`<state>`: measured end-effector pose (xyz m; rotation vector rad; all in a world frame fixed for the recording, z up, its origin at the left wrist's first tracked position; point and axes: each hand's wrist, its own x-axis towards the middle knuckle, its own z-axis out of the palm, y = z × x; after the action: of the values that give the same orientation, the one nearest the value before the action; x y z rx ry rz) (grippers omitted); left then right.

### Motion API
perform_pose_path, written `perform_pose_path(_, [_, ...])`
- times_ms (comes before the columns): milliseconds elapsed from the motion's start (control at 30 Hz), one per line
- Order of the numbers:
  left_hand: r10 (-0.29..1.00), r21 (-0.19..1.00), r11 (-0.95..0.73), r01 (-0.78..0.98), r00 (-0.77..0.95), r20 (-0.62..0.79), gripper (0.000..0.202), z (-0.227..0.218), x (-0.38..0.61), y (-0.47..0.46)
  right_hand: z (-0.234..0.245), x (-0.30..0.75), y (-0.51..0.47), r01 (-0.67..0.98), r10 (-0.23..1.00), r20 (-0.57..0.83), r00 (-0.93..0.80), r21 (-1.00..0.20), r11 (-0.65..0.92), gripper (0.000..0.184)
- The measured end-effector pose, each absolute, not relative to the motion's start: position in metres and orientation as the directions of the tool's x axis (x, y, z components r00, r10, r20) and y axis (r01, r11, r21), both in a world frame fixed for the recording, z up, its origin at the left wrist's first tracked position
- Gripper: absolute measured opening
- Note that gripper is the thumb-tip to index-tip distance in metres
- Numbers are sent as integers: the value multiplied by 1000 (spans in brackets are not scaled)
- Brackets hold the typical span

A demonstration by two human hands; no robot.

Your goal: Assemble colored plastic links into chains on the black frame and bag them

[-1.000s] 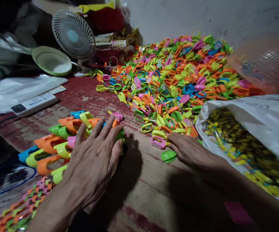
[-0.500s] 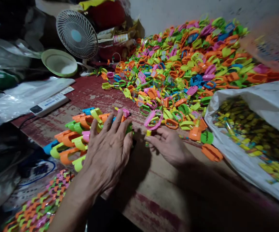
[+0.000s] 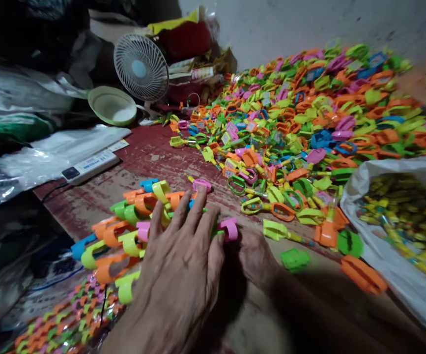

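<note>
My left hand (image 3: 181, 265) lies flat with fingers spread on a neat row of coloured plastic scissor-like pieces (image 3: 124, 231) lined up on the worn red table (image 3: 146, 157). My right hand (image 3: 255, 258) is right beside it, fingers curled on a pink piece (image 3: 230, 228) at the near end of the row. Its fingertips are partly hidden behind my left hand. A big loose heap of the same pieces (image 3: 308, 113) in orange, green, yellow, pink and blue covers the far right of the table.
A white sack of small yellow items (image 3: 400, 216) lies open at the right. A small white fan (image 3: 141, 69), a pale green bowl (image 3: 112, 105) and a white power strip (image 3: 89, 166) stand at the back left. Clear plastic bags (image 3: 21, 162) lie left. Woven coloured strips (image 3: 61, 324) lie below.
My right hand picked a pink piece from the loose heap and carried it left to the end of the row. My left hand stayed pressed on the row. The camera shifted.
</note>
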<state>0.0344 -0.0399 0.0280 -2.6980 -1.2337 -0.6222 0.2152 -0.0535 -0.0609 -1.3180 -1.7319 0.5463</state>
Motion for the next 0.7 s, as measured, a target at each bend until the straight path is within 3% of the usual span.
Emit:
perform_pose_path(100, [647, 34, -678, 734, 573, 503, 45, 19, 34, -37, -49, 212, -49, 508, 907, 382, -177, -753, 417, 27])
perform_pose_path(200, [661, 72, -663, 745, 538, 522, 46, 13, 35, -35, -46, 208, -52, 489, 884, 394, -252, -736, 468, 29])
perform_pose_path(367, [787, 364, -608, 705, 475, 394, 44, 8, 39, -30, -69, 203, -73, 614, 896, 444, 28, -715, 335, 45])
perform_pose_path(433, [813, 441, -579, 686, 440, 382, 46, 13, 41, -28, -74, 203, -77, 656, 898, 438, 34, -688, 310, 42])
perform_pose_path(567, [829, 481, -542, 689, 344, 441, 49, 39, 30, -35, -66, 203, -73, 650, 927, 374, -34, -696, 305, 38])
perform_pose_path(633, [849, 542, -486, 686, 224, 478, 50, 52, 11, -43, -63, 205, -76, 680, 950, 310, -22, -692, 241, 38])
perform_pose_path(700, [883, 703, -358, 614, -22, 469, 47, 54, -10, -50, -68, 208, -87, 740, 956, 291, 38, -651, 168, 40])
